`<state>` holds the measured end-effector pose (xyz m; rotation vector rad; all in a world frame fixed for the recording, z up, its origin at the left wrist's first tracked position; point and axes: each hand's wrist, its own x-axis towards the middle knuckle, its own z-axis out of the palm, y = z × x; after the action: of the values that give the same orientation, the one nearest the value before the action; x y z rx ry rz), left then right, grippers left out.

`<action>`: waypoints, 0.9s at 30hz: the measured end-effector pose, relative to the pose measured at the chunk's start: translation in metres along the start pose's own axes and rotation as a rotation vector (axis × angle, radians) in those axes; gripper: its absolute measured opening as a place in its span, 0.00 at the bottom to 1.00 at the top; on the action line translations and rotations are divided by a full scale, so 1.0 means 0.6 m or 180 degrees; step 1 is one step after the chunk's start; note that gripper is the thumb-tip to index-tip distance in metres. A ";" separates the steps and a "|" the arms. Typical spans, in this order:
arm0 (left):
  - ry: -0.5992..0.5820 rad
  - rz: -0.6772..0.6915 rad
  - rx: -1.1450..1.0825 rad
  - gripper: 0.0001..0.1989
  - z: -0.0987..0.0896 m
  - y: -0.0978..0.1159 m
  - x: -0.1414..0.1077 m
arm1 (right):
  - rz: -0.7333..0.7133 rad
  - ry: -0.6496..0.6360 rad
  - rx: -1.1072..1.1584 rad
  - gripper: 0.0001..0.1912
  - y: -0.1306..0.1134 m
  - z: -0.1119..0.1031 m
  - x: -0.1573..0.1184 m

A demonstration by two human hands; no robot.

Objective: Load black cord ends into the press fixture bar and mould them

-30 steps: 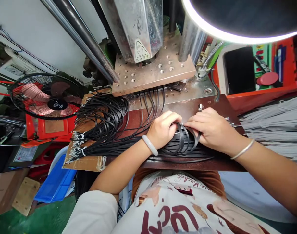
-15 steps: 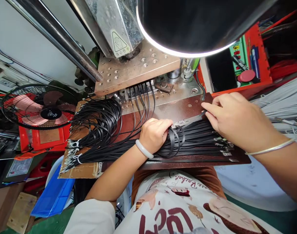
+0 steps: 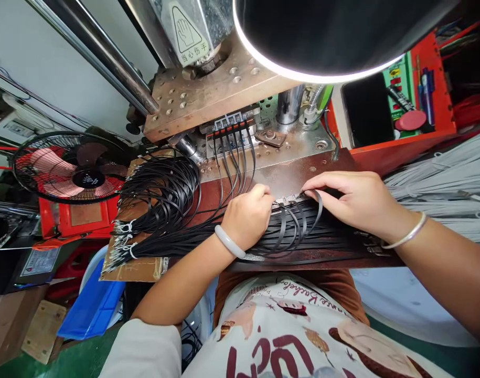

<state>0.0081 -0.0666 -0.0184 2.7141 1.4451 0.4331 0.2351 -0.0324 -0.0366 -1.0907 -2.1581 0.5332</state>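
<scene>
My left hand (image 3: 251,216) is closed on the left end of a narrow metal strip (image 3: 289,199) above the brown board. Several flat black cables (image 3: 294,231) loop down from this strip. At the strip's right part, the thumb and forefinger of my right hand (image 3: 342,197) pinch the end of one black cable (image 3: 319,210), which curves below them. More black cables lie lengthwise on the board under both hands. Behind, a row of black cables runs into a metal fixture (image 3: 228,123) of the press; my hands are apart from it.
Overhead hang the press's drilled plate (image 3: 208,97) and a ring-lit lamp (image 3: 326,77). Left are bundled black cables (image 3: 161,194) on cardboard and a fan (image 3: 86,178). Right are a red tray (image 3: 444,105) with pens and a phone, and grey cables (image 3: 440,181).
My right hand has moved left with a cable end, from the right of the board to the metal strip. One more loop hangs there, and more of the press fixture shows.
</scene>
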 end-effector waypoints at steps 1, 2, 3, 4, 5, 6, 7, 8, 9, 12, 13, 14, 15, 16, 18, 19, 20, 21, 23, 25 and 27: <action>0.0061 -0.0013 -0.0014 0.10 -0.003 -0.003 -0.003 | -0.0062 -0.0010 -0.0066 0.09 -0.001 0.000 -0.001; 0.0159 -0.0005 -0.0123 0.09 -0.005 -0.006 -0.005 | -0.0146 -0.0017 -0.0140 0.09 -0.001 -0.001 -0.001; 0.0277 -0.0014 -0.0314 0.08 -0.004 -0.009 -0.007 | -0.0246 -0.0030 -0.0214 0.10 -0.002 -0.002 -0.002; 0.0396 -0.0038 -0.0553 0.07 -0.002 -0.012 -0.008 | -0.0348 -0.0061 -0.0283 0.11 -0.002 -0.002 -0.003; 0.0476 -0.0072 -0.0790 0.07 0.002 -0.015 -0.008 | -0.0440 -0.0121 -0.0341 0.11 -0.003 -0.003 -0.003; 0.0514 -0.0102 -0.0976 0.06 0.007 -0.018 -0.008 | -0.0518 -0.0188 -0.0383 0.11 -0.003 -0.003 -0.003; 0.0510 -0.0124 -0.1086 0.07 0.012 -0.020 -0.008 | -0.0577 -0.0239 -0.0410 0.11 -0.003 -0.002 -0.004; 0.0478 -0.0135 -0.1121 0.07 0.018 -0.022 -0.008 | -0.0607 -0.0274 -0.0422 0.11 -0.003 0.000 -0.004; 0.0441 -0.0140 -0.1087 0.07 0.023 -0.023 -0.009 | -0.0617 -0.0291 -0.0411 0.11 -0.002 0.002 -0.004; 0.0475 -0.0095 -0.0753 0.07 0.030 -0.022 -0.013 | -0.0605 -0.0282 -0.0290 0.09 0.003 0.014 -0.005; 0.0530 -0.0036 -0.0614 0.07 0.029 -0.020 -0.014 | -0.0599 -0.0277 -0.0235 0.08 0.006 0.019 -0.006; 0.0594 0.0061 -0.0480 0.07 0.028 -0.018 -0.016 | -0.0596 -0.0275 -0.0178 0.07 0.009 0.023 -0.007; 0.0652 0.0187 -0.0359 0.08 0.027 -0.015 -0.018 | -0.0597 -0.0260 -0.0125 0.07 0.012 0.026 -0.008; 0.0683 0.0320 -0.0254 0.09 0.026 -0.013 -0.019 | -0.0596 -0.0236 -0.0077 0.07 0.015 0.029 -0.010; 0.0670 0.0540 -0.0108 0.11 0.028 -0.008 -0.021 | -0.0577 -0.0189 -0.0014 0.07 0.018 0.031 -0.012; 0.0651 0.0596 -0.0073 0.12 0.030 -0.007 -0.021 | -0.0568 -0.0166 -0.0002 0.07 0.018 0.031 -0.012; 0.0633 0.0600 -0.0063 0.13 0.032 -0.008 -0.021 | -0.0562 -0.0139 0.0005 0.07 0.018 0.031 -0.012; 0.0607 0.0575 -0.0072 0.13 0.033 -0.009 -0.021 | -0.0560 -0.0120 0.0005 0.07 0.017 0.030 -0.012; 0.0546 0.0540 -0.0097 0.13 0.031 -0.015 -0.020 | -0.0567 -0.0105 -0.0013 0.08 0.015 0.030 -0.011; 0.0448 0.0493 0.0022 0.12 0.020 -0.024 -0.022 | -0.0545 -0.0111 -0.0043 0.09 0.014 0.032 -0.011; 0.0387 0.0279 0.0215 0.10 0.003 -0.033 -0.025 | -0.0488 -0.0131 -0.0060 0.08 0.015 0.034 -0.011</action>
<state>-0.0155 -0.0674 -0.0267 2.8591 1.3960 0.5735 0.2286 -0.0341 -0.0589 -0.9219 -2.2642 0.4696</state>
